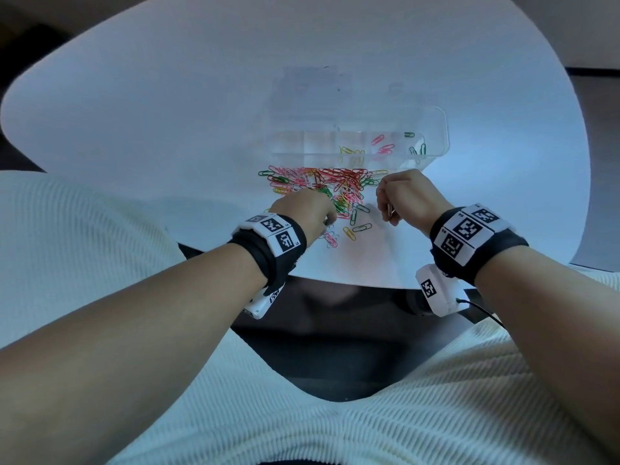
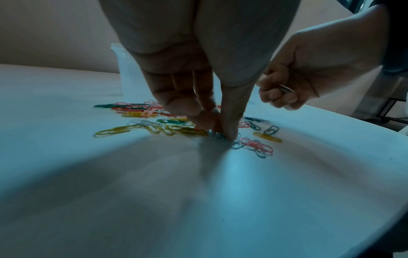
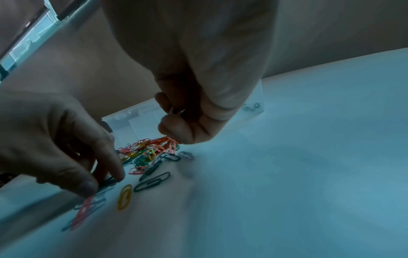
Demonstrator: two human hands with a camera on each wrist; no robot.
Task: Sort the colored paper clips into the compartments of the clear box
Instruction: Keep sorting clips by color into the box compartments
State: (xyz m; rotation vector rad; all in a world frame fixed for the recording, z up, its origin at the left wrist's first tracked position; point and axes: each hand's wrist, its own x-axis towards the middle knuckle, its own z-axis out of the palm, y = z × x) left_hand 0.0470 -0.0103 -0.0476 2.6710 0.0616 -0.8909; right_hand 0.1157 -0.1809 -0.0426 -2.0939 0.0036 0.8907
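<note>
A heap of coloured paper clips (image 1: 318, 186) lies on the white table just in front of the clear box (image 1: 436, 129). Its compartments hold yellow clips (image 1: 350, 151), pink clips (image 1: 382, 146) and green clips (image 1: 419, 149). My left hand (image 1: 330, 221) reaches down at the near edge of the heap. Its thumb and fingertips pinch a bluish clip (image 2: 217, 136) against the table. My right hand (image 1: 385, 209) hovers at the heap's right side, curled round a few pale clips (image 2: 286, 89) whose ends stick out of the fist.
Loose clips lie apart from the heap near me: a yellow one (image 3: 124, 199), dark green ones (image 3: 152, 182) and pink ones (image 1: 330, 239). The table edge (image 1: 335, 280) runs just below my wrists. The box's left compartments (image 1: 295, 142) look empty.
</note>
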